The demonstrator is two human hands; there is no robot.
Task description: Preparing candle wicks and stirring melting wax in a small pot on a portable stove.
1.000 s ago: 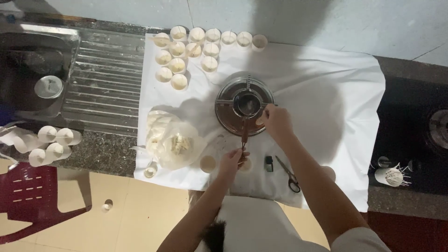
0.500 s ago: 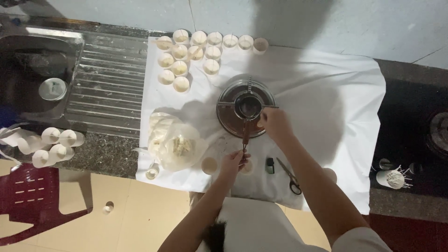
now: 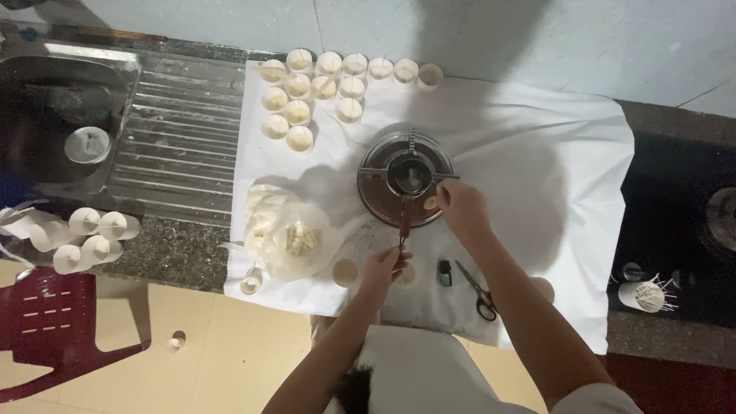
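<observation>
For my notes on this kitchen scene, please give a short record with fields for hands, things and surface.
Left hand: holds the handle of a small pot
Right hand: at the round metal stand, by the small pot
Surface: white cloth on a counter
Behind: rows of small white cups
Near hands: scissors, plastic bag, empty cup
Far left: metal sink

One package only: clear plastic bag (image 3: 287,239) of pale chunks, crumpled on the white cloth (image 3: 537,153), counter's left-front.
</observation>
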